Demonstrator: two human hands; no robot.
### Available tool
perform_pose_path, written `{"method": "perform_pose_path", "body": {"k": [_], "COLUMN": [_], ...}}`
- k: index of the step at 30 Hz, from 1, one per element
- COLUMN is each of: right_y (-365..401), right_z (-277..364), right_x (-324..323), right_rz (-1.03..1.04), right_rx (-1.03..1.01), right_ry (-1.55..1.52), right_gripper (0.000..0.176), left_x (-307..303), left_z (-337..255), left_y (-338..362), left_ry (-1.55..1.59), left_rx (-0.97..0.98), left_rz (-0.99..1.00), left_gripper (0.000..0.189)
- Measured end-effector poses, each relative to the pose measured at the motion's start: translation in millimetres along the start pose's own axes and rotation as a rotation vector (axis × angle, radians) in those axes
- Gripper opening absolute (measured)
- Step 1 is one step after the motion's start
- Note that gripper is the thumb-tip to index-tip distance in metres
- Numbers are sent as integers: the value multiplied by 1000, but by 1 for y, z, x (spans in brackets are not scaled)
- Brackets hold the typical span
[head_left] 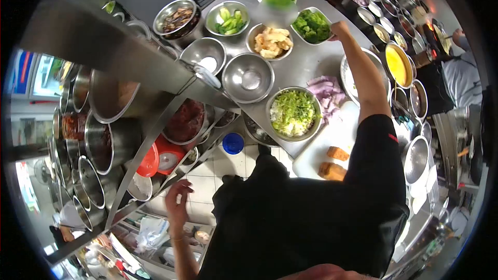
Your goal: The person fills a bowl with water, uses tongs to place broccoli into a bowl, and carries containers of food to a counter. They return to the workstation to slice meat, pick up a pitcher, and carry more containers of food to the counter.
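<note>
My right hand point(340, 29) reaches far across the steel counter point(306, 65) and is closed on the rim of a white bowl of broccoli point(311, 25). Beside that bowl stands a bowl of fried pieces point(270, 41). My left hand point(178, 198) hangs low by the steel shelf rack point(155, 124) over the tiled floor, fingers loosely apart and holding nothing. A steel bowl of shredded cabbage point(293, 113) sits at the counter's near edge. Right of it lie pale purple slices point(327, 93) and a white cutting board point(332, 137) with two brown blocks point(332, 163).
Steel bowls of bok choy point(227, 19) and dark mushrooms point(176, 18) and an empty bowl point(248, 78) crowd the counter. A pot of yellow liquid point(398, 65) and several sauce pots line the right. Pots and red lids point(155, 158) fill the rack. Another person point(459, 72) works at the far right.
</note>
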State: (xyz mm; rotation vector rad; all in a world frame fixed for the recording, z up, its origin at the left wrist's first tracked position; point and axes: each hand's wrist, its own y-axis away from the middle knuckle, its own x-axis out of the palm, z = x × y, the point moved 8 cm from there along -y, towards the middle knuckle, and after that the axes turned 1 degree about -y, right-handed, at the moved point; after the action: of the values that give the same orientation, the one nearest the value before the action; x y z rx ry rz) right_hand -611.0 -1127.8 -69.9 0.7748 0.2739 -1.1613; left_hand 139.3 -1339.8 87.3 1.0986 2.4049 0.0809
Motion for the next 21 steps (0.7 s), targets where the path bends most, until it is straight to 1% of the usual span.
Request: {"method": "perform_pose_path", "body": {"k": [2, 3, 4, 5, 6, 7, 8, 9, 10, 11, 12, 13, 14, 15, 16, 18, 19, 20, 21], "right_y": [-21, -31, -21, -7, 15, 44, 41, 88, 153, 186, 234, 302, 361, 419, 468, 556, 617, 664, 724], "right_z": [-19, -27, -19, -16, -15, 3, 6, 29, 56, 68, 63, 64, 84, 91, 84, 61, 50, 61, 64], "right_x": [13, 21, 27, 23, 14, 6, -6, -16, -28, -45, -46, -55, -78, -97, -111, -138, -142, -155, -163], "right_rz": [-46, -67, -61, -127, -205, -217, -439, -466, -490, -274, -78, -149, -252, -297, -316, -338, -338, -356, -434], "right_rx": [38, 35, 24, 27, 35, -54, -299, -515, -731, -865, -957, -678, -815, -864, -851, -766, -771, -822, -908], "right_ry": [-299, -310, -303, -280, -258, -91, -12, 91, 200, 57, -146, 278, 225, 181, 140, 32, -68, -169, -132], "right_gripper": [19, 19, 19, 21, 24, 32, 41, 44, 47, 45, 43, 36, 34, 32, 29, 25, 25, 26, 29], "left_x": [-15, -20, -33, -30, -32, -35, -39, -42, -45, -54, -54, -52, -51, -52, -52, -42, -38, -37, -37], "left_z": [-145, -204, -234, -277, -309, -340, -355, -362, -365, -366, -369, -366, -358, -349, -342, -337, -334, -334, -332], "left_y": [4, 18, 30, 53, 59, 78, 98, 107, 115, 121, 125, 137, 149, 157, 164, 172, 181, 188, 202], "left_ry": [-271, -441, -378, -411, -394, -505, -615, -572, -513, -457, -429, -420, -392, -327, -278, -201, -167, -133, -96], "left_rx": [483, 620, 709, 969, 979, 1083, 1180, 1287, 1368, 1418, 1475, 1538, 1603, 1655, 1694, 1749, 1785, 1835, 1893], "left_rz": [-153, -301, -411, -515, -518, -649, -781, -755, -694, -652, -571, -536, -557, -567, -530, -392, -325, -283, -246], "left_gripper": [24, 26, 32, 18, 18, 44, 80, 77, 75, 72, 70, 68, 65, 63, 61, 56, 54, 52, 49]}}
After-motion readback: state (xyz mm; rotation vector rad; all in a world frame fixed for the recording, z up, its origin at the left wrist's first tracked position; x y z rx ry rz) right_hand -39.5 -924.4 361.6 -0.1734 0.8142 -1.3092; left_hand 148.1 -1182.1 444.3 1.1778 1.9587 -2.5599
